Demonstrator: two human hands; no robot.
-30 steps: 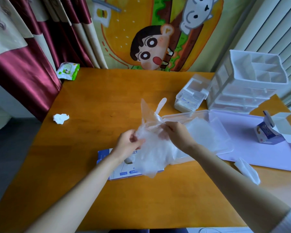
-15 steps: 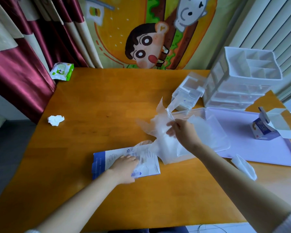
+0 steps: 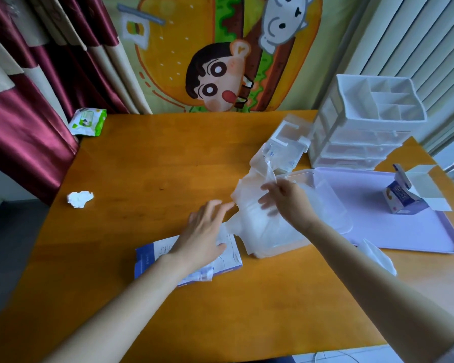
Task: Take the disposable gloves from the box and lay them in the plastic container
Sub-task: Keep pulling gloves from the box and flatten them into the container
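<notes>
A flat blue-and-white glove box lies on the wooden table near me. My left hand hovers over its right half, fingers straight and pointing toward a heap of thin clear disposable gloves. The heap sits in the left end of the clear plastic container and spills over its near-left edge. My right hand is on top of the heap with fingers spread, touching the gloves; it is blurred. A few glove ends stick up behind the hand.
A lilac tray lies right of the container with a small opened carton on it. Behind stand a white drawer organiser and a small clear lidded box. A white scrap, crumpled tissue and wipes pack lie about.
My right hand has carried the gloves rightward and down onto the container and spread its fingers. My left hand has risen off the box and reached toward the heap.
</notes>
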